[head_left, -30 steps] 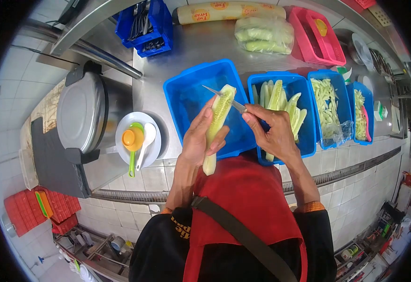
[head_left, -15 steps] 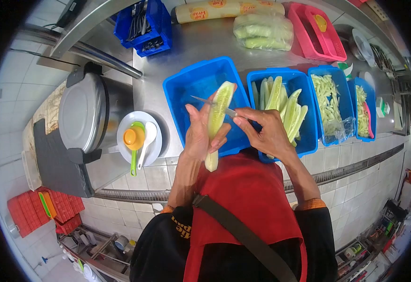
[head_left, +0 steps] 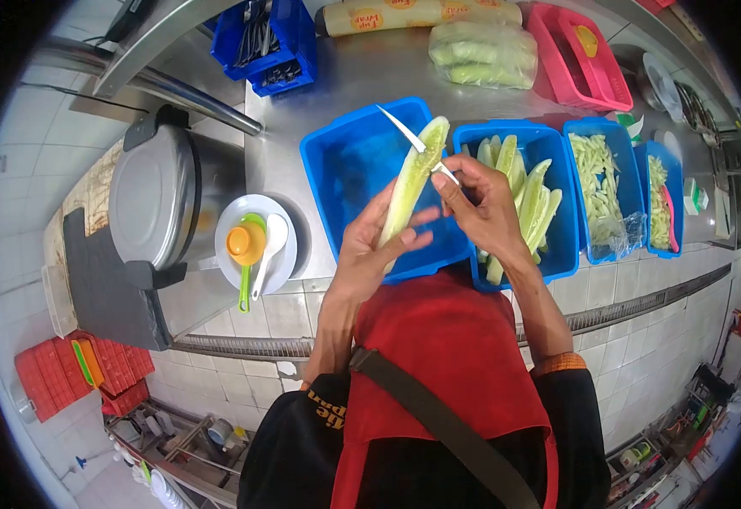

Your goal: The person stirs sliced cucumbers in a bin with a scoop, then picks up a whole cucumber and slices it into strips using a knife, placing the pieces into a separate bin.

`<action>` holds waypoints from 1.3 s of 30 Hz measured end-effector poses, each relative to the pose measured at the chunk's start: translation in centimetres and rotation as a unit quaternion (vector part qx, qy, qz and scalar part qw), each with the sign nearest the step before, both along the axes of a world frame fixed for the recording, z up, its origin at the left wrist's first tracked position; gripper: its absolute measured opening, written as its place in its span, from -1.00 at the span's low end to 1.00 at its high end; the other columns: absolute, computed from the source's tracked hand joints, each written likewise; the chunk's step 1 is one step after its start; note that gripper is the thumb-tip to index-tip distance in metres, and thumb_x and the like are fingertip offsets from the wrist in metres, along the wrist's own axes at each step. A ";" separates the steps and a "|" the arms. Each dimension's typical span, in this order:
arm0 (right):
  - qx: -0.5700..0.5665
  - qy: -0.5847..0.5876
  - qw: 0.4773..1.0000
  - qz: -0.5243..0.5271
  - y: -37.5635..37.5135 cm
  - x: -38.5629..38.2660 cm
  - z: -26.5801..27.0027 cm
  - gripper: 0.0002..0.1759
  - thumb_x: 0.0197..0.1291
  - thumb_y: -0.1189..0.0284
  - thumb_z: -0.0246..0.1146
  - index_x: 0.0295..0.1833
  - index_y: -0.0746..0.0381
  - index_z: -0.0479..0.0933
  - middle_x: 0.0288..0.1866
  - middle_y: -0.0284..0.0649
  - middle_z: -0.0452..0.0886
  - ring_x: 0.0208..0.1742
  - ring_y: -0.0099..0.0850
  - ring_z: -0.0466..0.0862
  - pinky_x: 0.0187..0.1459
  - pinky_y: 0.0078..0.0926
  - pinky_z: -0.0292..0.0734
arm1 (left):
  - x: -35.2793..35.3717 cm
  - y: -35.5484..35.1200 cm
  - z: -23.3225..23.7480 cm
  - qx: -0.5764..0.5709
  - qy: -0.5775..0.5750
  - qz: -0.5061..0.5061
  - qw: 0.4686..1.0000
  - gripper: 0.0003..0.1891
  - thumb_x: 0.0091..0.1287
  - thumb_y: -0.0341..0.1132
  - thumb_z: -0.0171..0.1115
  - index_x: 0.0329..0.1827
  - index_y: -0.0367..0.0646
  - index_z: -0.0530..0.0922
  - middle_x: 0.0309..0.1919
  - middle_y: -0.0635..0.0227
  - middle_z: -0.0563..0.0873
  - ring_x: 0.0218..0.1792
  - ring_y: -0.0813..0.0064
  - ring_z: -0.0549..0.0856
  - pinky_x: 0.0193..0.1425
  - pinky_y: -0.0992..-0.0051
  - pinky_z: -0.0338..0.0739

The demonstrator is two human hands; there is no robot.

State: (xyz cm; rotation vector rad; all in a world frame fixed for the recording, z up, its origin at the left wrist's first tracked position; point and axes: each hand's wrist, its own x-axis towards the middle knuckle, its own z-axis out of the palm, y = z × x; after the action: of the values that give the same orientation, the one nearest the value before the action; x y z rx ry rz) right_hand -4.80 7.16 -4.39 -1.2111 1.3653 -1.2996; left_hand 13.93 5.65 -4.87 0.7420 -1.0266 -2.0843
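Observation:
My left hand is closed around the lower part of a cucumber half, its pale seeded face showing. In my right hand is a small knife, held by its handle. The blade crosses the cut face near the cucumber's upper end, tip pointing up and left. Both hands are over a blue bin. Right beside it, a second blue bin holds several cucumber lengths, partly behind my right hand.
Further right, two blue bins hold cut cucumber pieces. Behind lie bagged cucumbers, a pink basket and a wrap roll. On the left are a plate with spoons and a large lidded pot.
The knife has moved up along the cucumber, from its middle to near its upper end. The cucumber leans further right and sits higher. The camera view has shifted slightly.

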 end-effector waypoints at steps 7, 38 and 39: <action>-0.047 0.181 0.982 -0.013 0.2 0.5 0.3 -0.76 0.29 0.36 0.34 -0.14 0.36 0.64 -0.48 -0.03 0.62 -0.59 -0.31 0.57 -0.48 -0.40 0.42 | -0.7 -0.7 -0.9 -0.012 0.058 0.120 0.991 -0.32 0.35 -0.70 0.15 0.55 -0.23 0.22 0.44 0.18 0.42 0.45 0.30 0.41 0.52 0.35 0.34; 0.052 0.188 0.975 0.107 1.9 1.1 -1.3 -0.77 0.30 0.35 0.30 -0.12 0.32 0.64 -0.39 0.03 0.66 -0.41 -0.02 0.66 -0.35 -0.25 0.51 | -0.5 -2.2 -2.3 -0.045 0.049 0.114 0.991 -0.42 0.45 -0.42 0.12 0.51 -0.37 0.23 0.40 0.01 0.45 0.46 0.14 0.42 0.51 0.21 0.33; 0.051 0.187 0.975 0.108 1.8 1.3 -1.0 -0.77 0.30 0.35 0.30 -0.12 0.32 0.64 -0.39 0.03 0.66 -0.41 -0.02 0.66 -0.35 -0.25 0.51 | -0.5 -2.4 -1.6 0.023 0.103 0.126 0.986 -0.30 0.45 -0.08 0.04 0.48 -0.47 0.23 0.38 -0.12 0.44 0.44 0.06 0.42 0.51 0.23 0.33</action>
State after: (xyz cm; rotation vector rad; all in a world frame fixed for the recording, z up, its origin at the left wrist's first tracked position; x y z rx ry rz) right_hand -3.53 8.98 -5.36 -1.5378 1.4922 -0.8664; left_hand 13.47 3.25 -6.46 0.6290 -0.7331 -1.9245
